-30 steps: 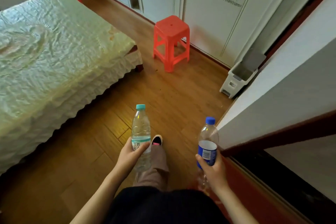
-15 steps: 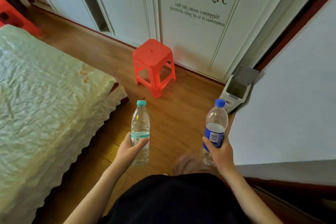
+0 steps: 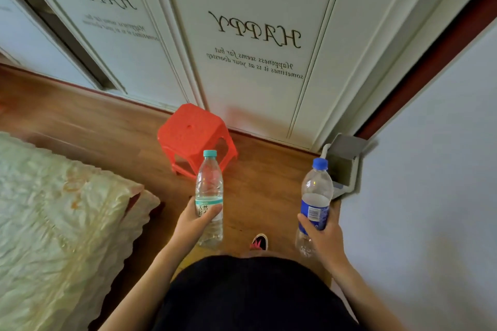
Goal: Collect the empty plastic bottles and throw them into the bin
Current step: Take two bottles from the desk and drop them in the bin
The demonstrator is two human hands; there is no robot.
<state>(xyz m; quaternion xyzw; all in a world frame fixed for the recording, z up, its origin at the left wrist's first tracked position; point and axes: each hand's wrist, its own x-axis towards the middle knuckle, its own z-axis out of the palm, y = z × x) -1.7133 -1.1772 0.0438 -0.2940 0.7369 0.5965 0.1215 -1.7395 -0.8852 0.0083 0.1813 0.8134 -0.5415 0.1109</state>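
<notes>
Bed (image 3: pixel 53 209): fills the left, green quilted cover, no part in the move.
Left hand (image 3: pixel 195 222): fingers wrapped round the label of the teal-capped bottle (image 3: pixel 209 196), held upright, cap up, in front of the red stool (image 3: pixel 193 137).
Right hand (image 3: pixel 322 234): fingers closed round the blue-labelled bottle (image 3: pixel 314 201), upright with a slight lean, blue cap up.
Bin (image 3: pixel 347 166): on the floor in the corner, lid apparently raised, though its opening is partly hidden.
Key relation: the bin lies ahead and just right of the right-hand bottle; the right hand is nearer, so likely drops first.
</notes>
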